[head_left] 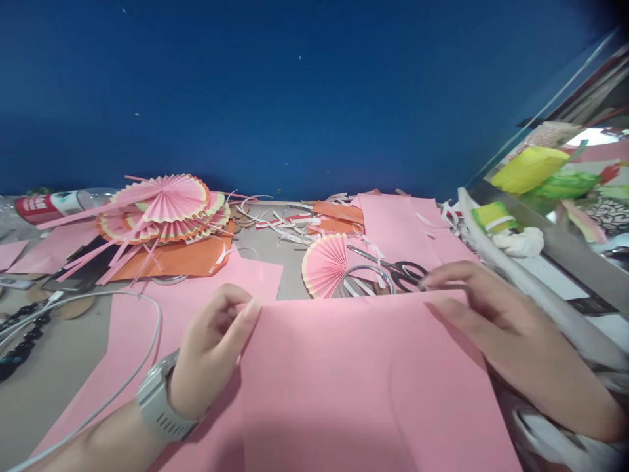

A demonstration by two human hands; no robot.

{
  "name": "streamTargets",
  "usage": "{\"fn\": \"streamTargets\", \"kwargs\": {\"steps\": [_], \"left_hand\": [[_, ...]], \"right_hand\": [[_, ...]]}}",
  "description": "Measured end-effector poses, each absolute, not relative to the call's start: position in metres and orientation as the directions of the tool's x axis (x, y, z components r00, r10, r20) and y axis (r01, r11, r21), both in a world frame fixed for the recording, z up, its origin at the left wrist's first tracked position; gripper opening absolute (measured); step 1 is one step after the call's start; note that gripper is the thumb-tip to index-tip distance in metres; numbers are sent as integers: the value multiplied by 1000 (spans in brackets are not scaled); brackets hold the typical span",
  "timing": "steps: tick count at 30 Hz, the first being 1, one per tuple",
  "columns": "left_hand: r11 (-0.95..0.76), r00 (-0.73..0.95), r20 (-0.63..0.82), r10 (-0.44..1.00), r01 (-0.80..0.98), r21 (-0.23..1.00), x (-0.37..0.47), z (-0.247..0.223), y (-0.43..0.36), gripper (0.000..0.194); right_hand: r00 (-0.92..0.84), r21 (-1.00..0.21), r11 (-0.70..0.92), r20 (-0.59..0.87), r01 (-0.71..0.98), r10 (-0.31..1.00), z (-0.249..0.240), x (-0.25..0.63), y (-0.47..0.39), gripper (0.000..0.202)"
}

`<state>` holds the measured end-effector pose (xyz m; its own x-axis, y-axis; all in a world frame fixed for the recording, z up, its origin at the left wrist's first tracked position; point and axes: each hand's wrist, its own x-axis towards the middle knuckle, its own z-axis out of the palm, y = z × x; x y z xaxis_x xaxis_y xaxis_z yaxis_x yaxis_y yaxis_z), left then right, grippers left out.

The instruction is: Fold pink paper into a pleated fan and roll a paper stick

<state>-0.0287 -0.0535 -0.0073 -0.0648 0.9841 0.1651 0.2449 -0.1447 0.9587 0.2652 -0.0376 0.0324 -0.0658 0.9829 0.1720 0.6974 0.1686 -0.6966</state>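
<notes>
A sheet of pink paper (363,367) is held up in front of me by its far edge. My left hand (211,351), with a grey watch on the wrist, pinches its far left corner between thumb and fingers. At the far right corner, my right hand (496,314) has its thumb on the near face and its fingers behind the edge. Just beyond the sheet lie a pleated pink paper fan (324,265) with a yellow rim and a pair of scissors (410,272), close to my right fingertips. Larger pink paper (171,321) lies beneath on the left.
Finished-looking paper rosettes (167,203) rest on orange paper (196,255) at the left, near a plastic bottle (54,203). A white cable (157,328) loops across the left side. Paper strips (289,223) litter the back, before a blue wall (295,98). Packets (533,170) crowd the right.
</notes>
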Motion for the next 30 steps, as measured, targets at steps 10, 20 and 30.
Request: {"fn": "streamTargets", "kwargs": {"steps": [10, 20, 30], "left_hand": [[-67, 232, -60, 971, 503, 862, -19, -20, -52, 21], [-104, 157, 21, 987, 544, 832, -22, -22, -53, 18], [-261, 239, 136, 961, 633, 728, -24, -21, -44, 14]], "right_hand": [[-502, -496, 437, 2, 751, 865, 9, 216, -37, 29], [-516, -440, 441, -59, 782, 855, 6, 222, -34, 31], [-517, -446, 424, -105, 788, 850, 14, 240, -29, 29]]}}
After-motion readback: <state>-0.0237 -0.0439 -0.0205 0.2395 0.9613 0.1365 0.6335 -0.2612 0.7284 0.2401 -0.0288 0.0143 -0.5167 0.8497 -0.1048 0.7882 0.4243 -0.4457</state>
